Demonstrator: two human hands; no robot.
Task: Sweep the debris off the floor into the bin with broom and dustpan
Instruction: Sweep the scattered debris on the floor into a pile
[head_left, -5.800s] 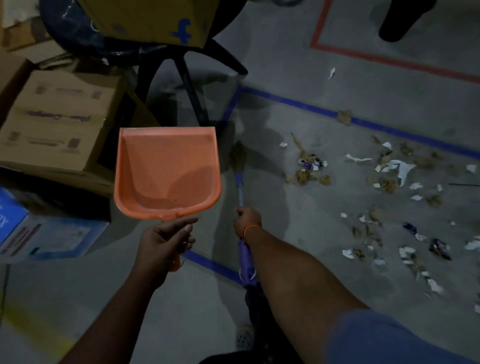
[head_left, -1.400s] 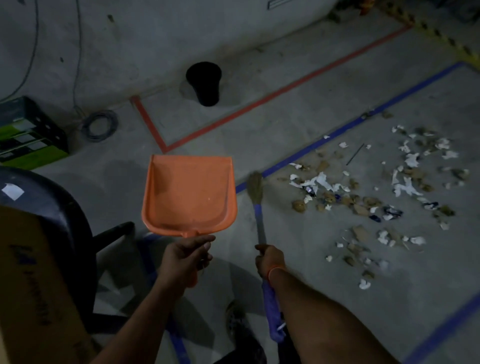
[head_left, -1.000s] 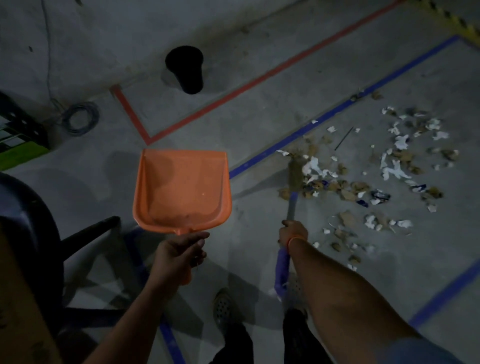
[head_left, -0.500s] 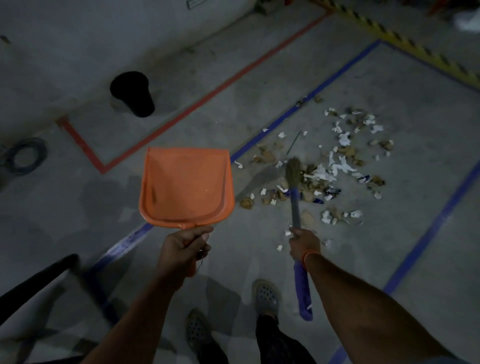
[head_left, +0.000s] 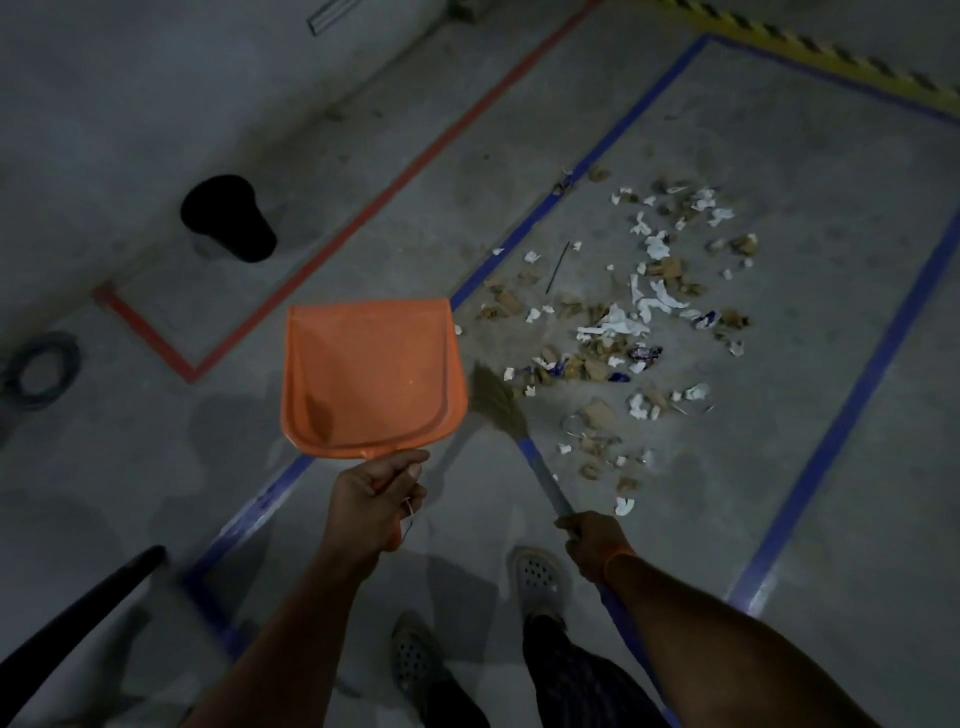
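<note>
The left hand (head_left: 376, 501) grips the orange dustpan (head_left: 371, 376) aloft, keeping it clear while the right hand (head_left: 592, 543) grips the broom (head_left: 501, 405) gathering paper debris (head_left: 618, 322).

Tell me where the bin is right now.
In the head view the black bin stands on the floor at upper left, beyond the red tape line, up and left of the orange dustpan and apart from the debris.

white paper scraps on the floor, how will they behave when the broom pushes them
The white paper scraps look thin and crumpled, so probably very light and floppy; they will likely slide easily on the smooth floor. Some may flutter or scatter past the broom bristles instead of gathering, since they lie loose and apart.
</note>
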